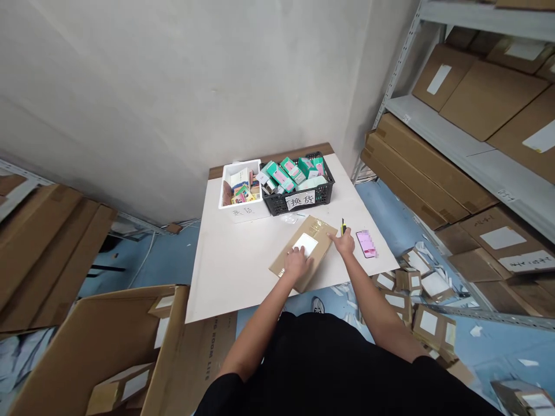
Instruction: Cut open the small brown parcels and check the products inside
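A brown cardboard box with a white label and clear tape lies slantwise near the front of the white table. My left hand rests on its top by the label, fingers spread over the surface. At the box's right end is my right hand, closed round a yellow and black box cutter that points up and away from me. One finger of that hand touches the box's corner. A phone with a pink screen lies to the right of my right hand.
Behind the box stand a white foam bin of small packages and a black plastic basket of green boxes. Shelving with cartons rises at right. Small parcels litter the floor; a big open carton stands at left.
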Tool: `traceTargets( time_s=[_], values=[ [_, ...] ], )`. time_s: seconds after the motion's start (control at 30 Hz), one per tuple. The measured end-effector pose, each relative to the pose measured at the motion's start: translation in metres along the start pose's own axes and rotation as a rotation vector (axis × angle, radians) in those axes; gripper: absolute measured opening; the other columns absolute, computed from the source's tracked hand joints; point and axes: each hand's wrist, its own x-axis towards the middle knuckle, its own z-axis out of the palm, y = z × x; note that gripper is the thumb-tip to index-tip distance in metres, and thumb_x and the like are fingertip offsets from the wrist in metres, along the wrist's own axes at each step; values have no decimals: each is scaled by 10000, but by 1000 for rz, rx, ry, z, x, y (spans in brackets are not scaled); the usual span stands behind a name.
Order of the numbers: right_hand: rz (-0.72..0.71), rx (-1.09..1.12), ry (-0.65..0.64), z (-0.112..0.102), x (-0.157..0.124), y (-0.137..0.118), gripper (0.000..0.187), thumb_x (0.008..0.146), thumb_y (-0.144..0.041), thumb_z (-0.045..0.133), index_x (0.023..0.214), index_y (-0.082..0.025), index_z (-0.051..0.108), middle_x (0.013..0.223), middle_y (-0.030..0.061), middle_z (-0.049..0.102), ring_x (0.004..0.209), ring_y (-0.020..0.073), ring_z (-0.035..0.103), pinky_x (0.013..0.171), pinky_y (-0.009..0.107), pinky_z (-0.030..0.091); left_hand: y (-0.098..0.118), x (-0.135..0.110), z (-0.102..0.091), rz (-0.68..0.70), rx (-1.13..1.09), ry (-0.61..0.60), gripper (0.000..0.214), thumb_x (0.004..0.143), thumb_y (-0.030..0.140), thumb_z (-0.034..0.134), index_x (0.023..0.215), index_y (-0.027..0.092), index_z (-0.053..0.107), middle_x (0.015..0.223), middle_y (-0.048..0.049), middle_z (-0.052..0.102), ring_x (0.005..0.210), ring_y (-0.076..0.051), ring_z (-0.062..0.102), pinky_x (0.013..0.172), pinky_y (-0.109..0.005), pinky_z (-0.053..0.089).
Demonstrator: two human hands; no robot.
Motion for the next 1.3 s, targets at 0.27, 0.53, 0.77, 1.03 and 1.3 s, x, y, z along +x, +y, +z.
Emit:
traceTargets(
  time_s=[0.27,0.53,0.77,1.03,1.3],
  values=[
    [-91,312,-150,26,1,-22,303,1063,-455,396,1161,-202,531,1148,127,744,1067,232,723,872,311,541,-61,-24,15,49,-201,38,794,1025,626,377,1698,253,182,1785,-82,13,1578,-328,308,1233,-454,348],
    [-51,713,-431,78,-35,-1,327,977,-533,548,941,-208,539,781,41,743,442,147,635,486,241,497,-199,-25,-14,-351,-557,71,613,1034,569,353,1440,202,629,1514,-93,618,1464,-269,513,1214,-441,399],
    [-39,564,-340,130,-59,-4,298,910,-472,564,754,-219,591,764,33,718,688,195,729,621,250,547,-230,-66,39,-643,-876,-119,876,978,795,224,1290,142,717,1321,-177,735,1212,-313,714,1019,-457,565],
    [-85,298,-240,125,-86,-55,378,906,-605,551,821,-241,610,865,86,765,991,282,756,776,314,580,-228,-66,76,-476,-1065,-107,819,958,786,377,1197,102,758,1324,-183,732,1275,-328,677,1122,-410,520],
    [-150,669,-433,125,-133,-129,376,972,-587,523,990,-225,622,1034,103,798,1064,259,762,895,355,601,-300,-50,49,-474,-793,-16,699,1058,607,254,1352,139,682,1269,-166,761,1215,-306,715,1044,-431,577]
  ],
)
